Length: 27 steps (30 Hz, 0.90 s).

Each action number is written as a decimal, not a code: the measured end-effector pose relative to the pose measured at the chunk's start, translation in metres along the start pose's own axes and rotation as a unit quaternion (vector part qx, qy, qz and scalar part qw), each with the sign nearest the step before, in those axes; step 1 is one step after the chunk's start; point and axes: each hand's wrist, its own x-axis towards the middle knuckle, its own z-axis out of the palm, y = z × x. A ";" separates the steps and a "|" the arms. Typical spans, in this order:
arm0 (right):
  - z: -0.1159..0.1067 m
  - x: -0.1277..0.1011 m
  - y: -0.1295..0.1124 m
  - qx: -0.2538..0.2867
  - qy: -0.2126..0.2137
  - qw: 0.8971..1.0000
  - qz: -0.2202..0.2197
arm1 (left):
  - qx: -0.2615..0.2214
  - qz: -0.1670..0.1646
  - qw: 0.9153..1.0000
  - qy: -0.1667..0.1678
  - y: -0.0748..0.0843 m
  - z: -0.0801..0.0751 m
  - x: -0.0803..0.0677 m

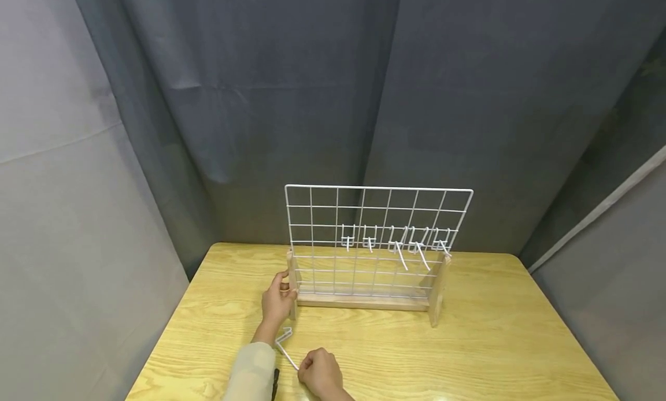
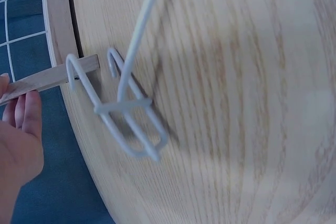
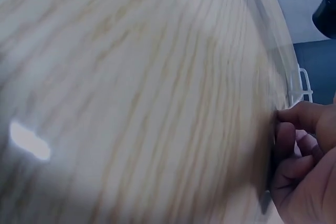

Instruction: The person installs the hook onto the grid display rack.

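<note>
A white wire grid rack (image 1: 377, 239) stands in a wooden base (image 1: 364, 301) on the light wood table (image 1: 494, 343). Several white hooks (image 1: 400, 242) hang along its middle row. My left hand (image 1: 278, 301) grips the rack's left wooden side post (image 1: 292, 285); in the left wrist view its fingers (image 2: 23, 121) lie against that post (image 2: 52, 77). My right hand (image 1: 319, 373) is near the table's front edge and pinches the long end of a loose white wire hook (image 1: 285, 342), whose looped end (image 2: 126, 108) hovers just above the table. The right wrist view shows curled fingers (image 3: 302, 161) against the tabletop.
Grey curtains (image 1: 333, 100) close in the table at the back and on both sides. The rack stands at the middle back of the table. Bare tabletop (image 1: 510, 355) lies in front of it and to its right.
</note>
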 end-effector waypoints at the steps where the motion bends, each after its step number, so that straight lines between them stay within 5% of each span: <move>1: -0.002 0.000 0.002 -0.004 0.000 1.000 -0.003 | 0.001 -0.001 1.000 0.003 0.000 0.000 0.000; 8: -0.022 0.001 0.016 -0.024 0.008 1.000 -0.012 | 0.002 0.009 1.000 0.005 0.000 0.000 0.000; 15: -0.040 0.005 0.024 0.003 -0.013 0.999 0.031 | 0.002 0.012 1.000 0.008 0.003 -0.001 -0.001; 21: -0.054 0.009 0.025 0.106 -0.061 0.992 0.019 | 0.004 0.005 1.000 0.006 0.003 -0.001 -0.001; 27: -0.058 0.025 0.028 0.229 -0.111 0.967 0.004 | 0.000 0.000 1.000 0.005 0.004 0.000 -0.001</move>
